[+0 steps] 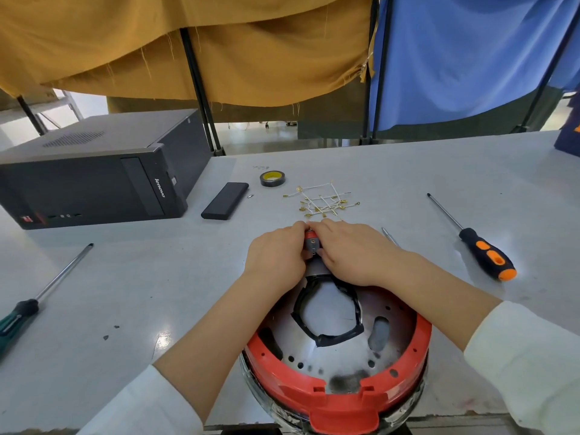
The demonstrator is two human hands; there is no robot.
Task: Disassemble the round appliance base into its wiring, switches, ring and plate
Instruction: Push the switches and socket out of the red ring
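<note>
Appliance base (337, 356) is lying near table (131, 277) front edge | left hand (276, 255) and right hand (351, 252) are pinching red-grey switch (312, 243) between them, above far rim | loose wires (323, 204) are lying just beyond | orange-black screwdriver (485, 252) is lying to right.

A pale grey worktop (408, 171) fills the near half of the view, its surface glossy enough to show a bright glare patch toward the near left. Behind its far edge hang two cloth screens on black poles (201, 89), a mustard-yellow cloth (188, 42) with frayed hems on the left and a blue cloth (464, 58) on the right. Under their lower hems a strip of light, shiny floor (270, 133) shows, brightly lit.
</note>
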